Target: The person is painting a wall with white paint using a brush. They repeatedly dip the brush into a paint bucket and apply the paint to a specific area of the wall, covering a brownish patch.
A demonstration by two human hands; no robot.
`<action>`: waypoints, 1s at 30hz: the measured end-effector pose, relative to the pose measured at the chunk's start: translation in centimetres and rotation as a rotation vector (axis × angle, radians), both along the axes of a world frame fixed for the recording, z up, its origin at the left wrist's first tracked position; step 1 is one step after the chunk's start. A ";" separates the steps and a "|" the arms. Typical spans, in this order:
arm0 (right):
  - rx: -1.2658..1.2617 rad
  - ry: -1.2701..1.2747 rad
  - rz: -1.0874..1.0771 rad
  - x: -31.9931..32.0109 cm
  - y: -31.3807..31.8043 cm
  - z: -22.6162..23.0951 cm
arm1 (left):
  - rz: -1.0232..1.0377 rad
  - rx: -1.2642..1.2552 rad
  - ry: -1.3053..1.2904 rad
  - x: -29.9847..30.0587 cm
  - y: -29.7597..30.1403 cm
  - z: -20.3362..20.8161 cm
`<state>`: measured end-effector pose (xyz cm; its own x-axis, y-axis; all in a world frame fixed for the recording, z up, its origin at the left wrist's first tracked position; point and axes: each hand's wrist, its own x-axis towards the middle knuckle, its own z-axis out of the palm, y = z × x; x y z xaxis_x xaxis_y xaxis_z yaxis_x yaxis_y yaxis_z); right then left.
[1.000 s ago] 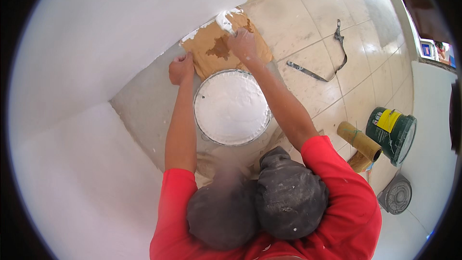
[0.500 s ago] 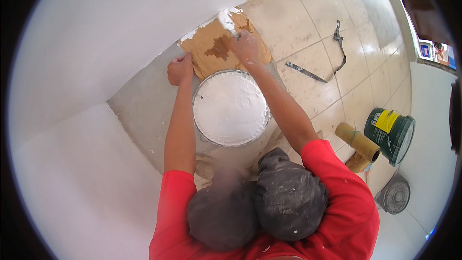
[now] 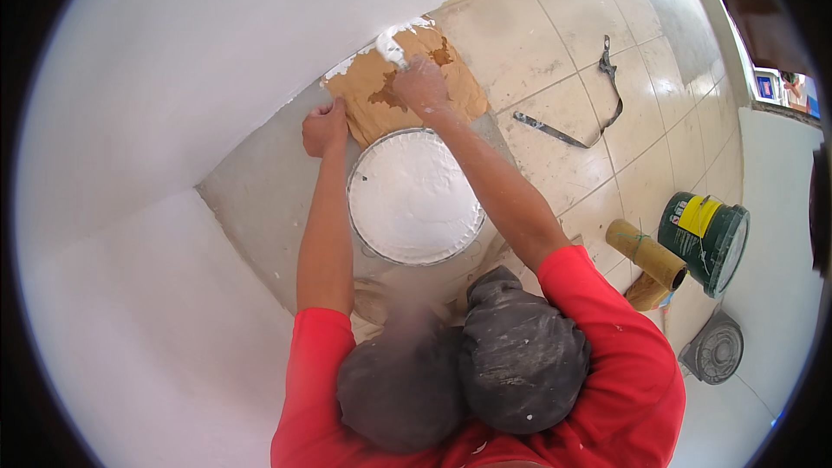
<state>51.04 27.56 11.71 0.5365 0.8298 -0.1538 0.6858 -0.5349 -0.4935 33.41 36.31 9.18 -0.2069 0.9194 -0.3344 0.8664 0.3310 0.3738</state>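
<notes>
My right hand is closed around the handle of a paintbrush, whose bristles are coated in white paint. The brush is low along the foot of the white wall, over a sheet of brown paper. White paint smears the paper's wall-side edge, and darker wet-looking patches mark its middle. Pinched at the paper's left edge are the fingers of my left hand. Between my forearms stands a round tub of white paint, with paint up to its rim and a small dark speck on the surface.
A black strap lies on the beige floor tiles to the right. Farther right are a cardboard-coloured roll, a dark green bucket with a yellow label, and a round dark grey lid-like object. White walls border the left and far sides.
My right hand and the brush have moved left along the wall's foot, over the paper. My left hand stays at the paper's left edge.
</notes>
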 end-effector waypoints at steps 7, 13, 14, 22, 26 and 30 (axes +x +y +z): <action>0.021 0.150 -0.074 -1.1 0.4 -0.4 | 0.006 0.025 0.014 0.0 -0.2 0.1; 0.193 0.069 -0.346 1.6 -1.0 -3.2 | 0.012 0.028 -0.009 -0.1 -0.2 0.0; 0.187 0.088 -0.347 1.3 -0.9 -3.4 | 0.013 0.041 -0.003 -0.1 -0.3 0.0; 0.196 0.264 -0.224 -4.3 1.2 -3.8 | 0.009 0.060 0.026 0.3 -0.2 -0.5; 0.158 0.314 -0.137 -6.0 1.4 -2.1 | 0.011 0.061 0.036 -0.1 -0.2 -0.6; 0.181 0.355 -0.133 -5.9 0.9 -2.0 | 0.004 0.054 -0.003 -0.1 -0.1 -0.6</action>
